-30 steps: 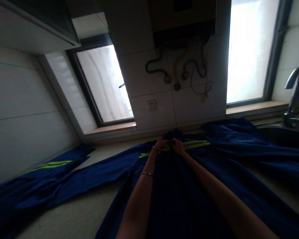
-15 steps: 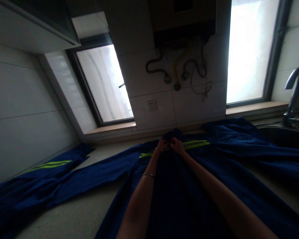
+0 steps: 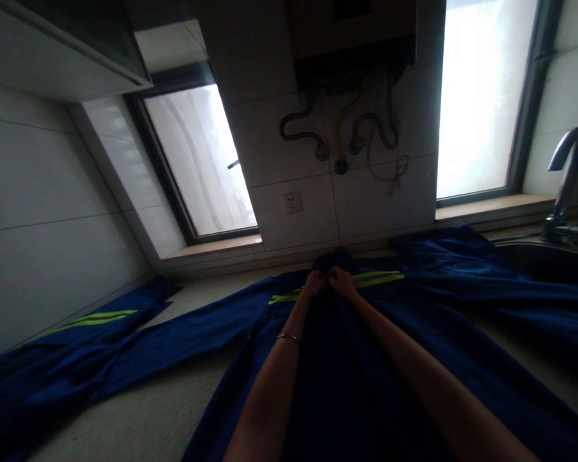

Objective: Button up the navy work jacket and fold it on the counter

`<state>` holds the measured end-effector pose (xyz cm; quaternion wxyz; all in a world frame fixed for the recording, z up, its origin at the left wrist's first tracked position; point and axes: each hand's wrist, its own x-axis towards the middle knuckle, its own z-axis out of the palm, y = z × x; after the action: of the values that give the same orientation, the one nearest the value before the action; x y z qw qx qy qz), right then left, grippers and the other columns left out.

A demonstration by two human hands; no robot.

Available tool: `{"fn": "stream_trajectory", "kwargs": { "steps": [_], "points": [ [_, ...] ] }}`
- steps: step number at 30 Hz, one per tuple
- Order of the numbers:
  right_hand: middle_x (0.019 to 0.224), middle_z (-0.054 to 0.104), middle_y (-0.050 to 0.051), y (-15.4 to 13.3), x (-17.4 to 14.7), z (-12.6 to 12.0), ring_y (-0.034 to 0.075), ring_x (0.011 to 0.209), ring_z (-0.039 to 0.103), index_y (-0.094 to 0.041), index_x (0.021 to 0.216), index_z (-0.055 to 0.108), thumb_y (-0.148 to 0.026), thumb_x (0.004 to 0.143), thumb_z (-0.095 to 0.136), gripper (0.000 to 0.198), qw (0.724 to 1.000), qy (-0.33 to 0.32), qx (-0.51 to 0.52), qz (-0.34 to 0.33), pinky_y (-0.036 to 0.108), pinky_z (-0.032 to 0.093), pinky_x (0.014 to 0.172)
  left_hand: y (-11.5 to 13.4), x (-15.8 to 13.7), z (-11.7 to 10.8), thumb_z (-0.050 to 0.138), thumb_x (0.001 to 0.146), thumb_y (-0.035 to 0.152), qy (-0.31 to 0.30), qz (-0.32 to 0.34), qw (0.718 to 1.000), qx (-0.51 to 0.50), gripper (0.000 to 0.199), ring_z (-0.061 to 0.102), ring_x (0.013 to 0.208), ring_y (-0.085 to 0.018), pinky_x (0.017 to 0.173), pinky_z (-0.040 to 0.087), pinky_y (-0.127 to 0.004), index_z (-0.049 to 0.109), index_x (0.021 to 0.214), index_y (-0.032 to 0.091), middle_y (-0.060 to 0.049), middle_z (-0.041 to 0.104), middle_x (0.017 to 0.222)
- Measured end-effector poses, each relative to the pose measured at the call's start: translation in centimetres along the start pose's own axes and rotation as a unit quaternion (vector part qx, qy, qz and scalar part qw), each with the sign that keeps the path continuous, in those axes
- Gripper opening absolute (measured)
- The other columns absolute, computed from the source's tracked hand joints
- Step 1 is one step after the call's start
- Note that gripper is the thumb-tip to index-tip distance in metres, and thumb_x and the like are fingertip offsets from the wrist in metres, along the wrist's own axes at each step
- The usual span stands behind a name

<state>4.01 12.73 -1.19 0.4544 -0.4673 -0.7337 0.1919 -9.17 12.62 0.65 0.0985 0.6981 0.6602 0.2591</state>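
A dark blue work jacket (image 3: 380, 346) with yellow-green reflective stripes lies spread over the counter, its collar toward the wall. My left hand (image 3: 314, 280) is closed on the front of the jacket just below the collar (image 3: 334, 258). Beside it, almost touching, my right hand (image 3: 340, 281) pinches the jacket front as well. The fingertips of both hands meet at the middle of the chest, level with the stripe (image 3: 378, 278). Whatever small part lies between the fingers is too dark to make out.
More blue clothing with stripes (image 3: 96, 319) lies at the left on the pale counter (image 3: 149, 404). Another folded blue piece (image 3: 447, 250) rests near the sink (image 3: 549, 256) and faucet (image 3: 566, 173). A wall socket (image 3: 292, 202) and hoses (image 3: 298, 131) are on the tiled wall.
The view has shifted very slightly. Both hands stay at the same place on the jacket front, with no clear movement of the cloth.
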Motion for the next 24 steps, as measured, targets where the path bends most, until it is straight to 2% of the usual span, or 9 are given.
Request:
{"fn": "stream_trajectory", "kwargs": {
  "steps": [7, 10, 16, 20, 24],
  "points": [
    [0.081, 0.066, 0.004, -0.24, -0.22, -0.41, 0.014, 0.076, 0.058, -0.016, 0.082, 0.063, -0.009, 0.069, 0.051, 0.019, 1.000, -0.013, -0.014, -0.001, 0.021, 0.040, 0.070, 0.05, 0.26, -0.43, 0.056, 0.074, 0.030, -0.031, -0.004, 0.999, -0.027, 0.031, 0.040, 0.051, -0.009, 0.051, 0.028, -0.021, 0.055, 0.049, 0.011, 0.004, 0.039, 0.046],
    [0.083, 0.066, 0.005, -0.23, -0.25, -0.42, 0.014, 0.077, 0.058, -0.016, 0.083, 0.063, -0.009, 0.069, 0.050, 0.020, 1.000, -0.015, -0.018, -0.002, 0.022, 0.040, 0.071, 0.04, 0.07, -0.59, 0.055, 0.073, 0.032, -0.034, -0.004, 0.999, -0.035, 0.032, 0.038, 0.051, -0.008, 0.050, 0.028, -0.021, 0.054, 0.049, 0.011, 0.005, 0.037, 0.046],
    [0.083, 0.067, 0.004, -0.20, -0.28, -0.31, 0.015, 0.079, 0.059, -0.017, 0.083, 0.063, -0.009, 0.069, 0.050, 0.021, 1.000, -0.021, -0.022, -0.005, 0.022, 0.041, 0.071, 0.46, -0.36, -0.69, 0.056, 0.072, 0.025, -0.031, -0.010, 0.999, -0.020, 0.024, 0.046, 0.056, -0.011, 0.053, 0.034, -0.021, 0.060, 0.055, 0.010, 0.002, 0.047, 0.050],
    [0.084, 0.067, 0.004, -0.26, -0.31, -0.32, 0.015, 0.079, 0.059, -0.017, 0.084, 0.063, -0.008, 0.070, 0.050, 0.021, 0.999, -0.024, -0.024, -0.012, 0.022, 0.040, 0.072, 0.86, -0.54, -0.58, 0.053, 0.073, 0.017, -0.034, -0.014, 0.999, 0.004, 0.017, 0.055, 0.066, -0.015, 0.058, 0.038, -0.023, 0.067, 0.067, 0.009, -0.005, 0.060, 0.062],
    [0.085, 0.067, 0.005, -0.25, -0.28, -0.27, 0.015, 0.080, 0.059, -0.016, 0.084, 0.064, -0.009, 0.070, 0.051, 0.021, 0.999, -0.024, -0.029, -0.014, 0.022, 0.040, 0.072, 0.86, -0.65, -0.25, 0.051, 0.075, 0.014, -0.042, -0.014, 0.999, 0.027, 0.018, 0.059, 0.075, -0.018, 0.065, 0.042, -0.024, 0.069, 0.076, 0.008, -0.009, 0.066, 0.075]
  ]
}}
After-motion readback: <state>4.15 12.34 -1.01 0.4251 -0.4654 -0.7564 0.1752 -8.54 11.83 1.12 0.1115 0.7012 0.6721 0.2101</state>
